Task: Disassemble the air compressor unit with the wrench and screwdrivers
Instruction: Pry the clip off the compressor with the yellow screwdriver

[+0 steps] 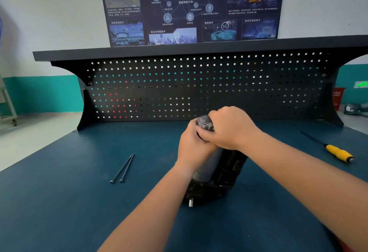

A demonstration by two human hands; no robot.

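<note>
The air compressor unit (pixel 217 174), a dark grey and black cylinder-shaped body, lies on the blue bench top in the middle of the head view, its far end raised. My left hand (pixel 192 144) wraps that far end from the left. My right hand (pixel 229 127) covers the grey end cap (pixel 205 124) from the right and above; both hands grip the same end. A short metal stud (pixel 190 203) sticks out of the near end. Two long black bolts (pixel 123 168) lie side by side to the left. A yellow-handled screwdriver (pixel 336 152) lies at the right.
A black perforated tool board (pixel 199 88) with a shelf on top stands along the back edge of the bench (pixel 69 202). A dark poster hangs on the wall above. A red container (pixel 338 98) stands behind the bench at the right.
</note>
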